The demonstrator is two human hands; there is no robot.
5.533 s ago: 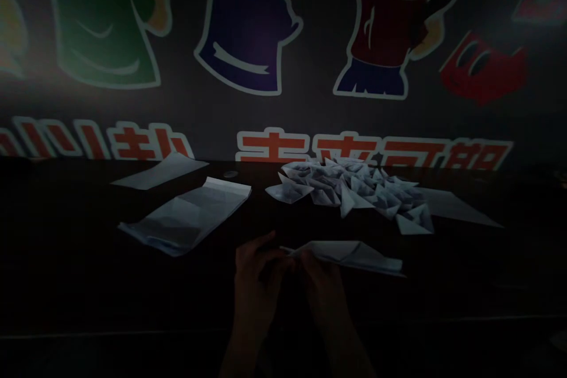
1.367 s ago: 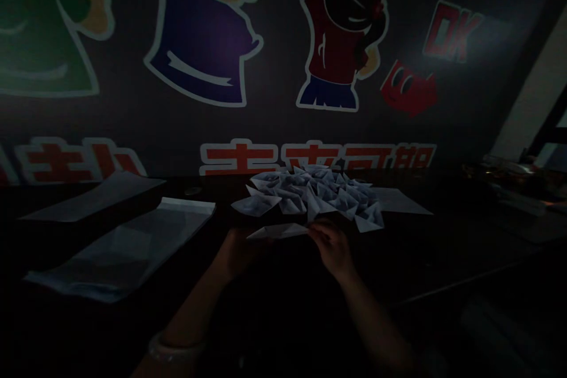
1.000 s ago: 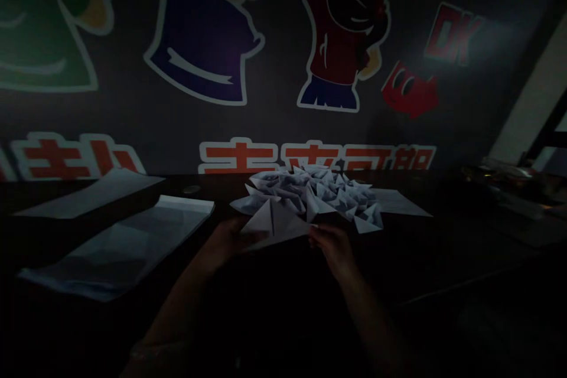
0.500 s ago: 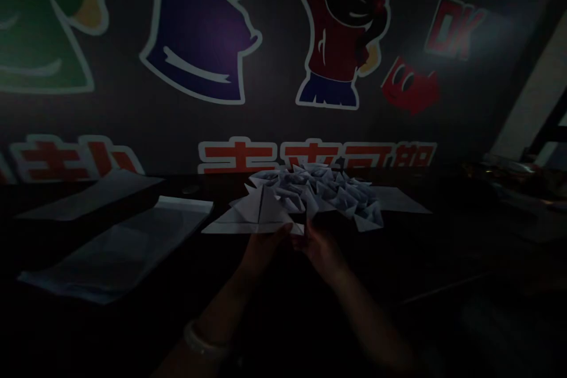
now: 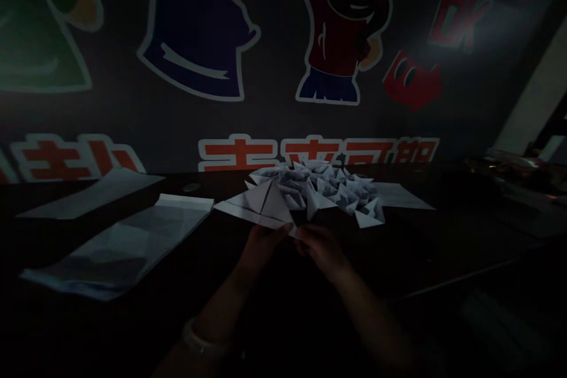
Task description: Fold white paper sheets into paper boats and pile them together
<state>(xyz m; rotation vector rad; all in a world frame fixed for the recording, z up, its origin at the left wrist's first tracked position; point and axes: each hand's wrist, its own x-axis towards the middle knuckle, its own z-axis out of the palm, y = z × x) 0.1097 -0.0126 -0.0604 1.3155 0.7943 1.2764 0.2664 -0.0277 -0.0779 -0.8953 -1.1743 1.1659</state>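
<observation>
We hold a folded white paper point(image 5: 259, 207) up in front of us, just nearer than the heap of paper boats point(image 5: 328, 189), though we cannot tell whether the two touch. Its long axis runs roughly across our view, dipping slightly from a sharp tip at the left to a corner at the right, and its triangular peak points up and away from us. Our left hand point(image 5: 261, 251) is curled almost shut, pinching the lower edge near that right corner; this seems to be what keeps the fold up. Our right hand point(image 5: 321, 251) is half closed, with its fingers point(image 5: 305, 235) right beside the same corner, but the dimness hides whether they grip the paper. A bracelet point(image 5: 197, 339) circles our left wrist. The boats sit together on the far side of the dark desk point(image 5: 425, 260), apparently kept within reach but away from the working space. A long pale paper packet point(image 5: 119, 248) lies flat to our left.
</observation>
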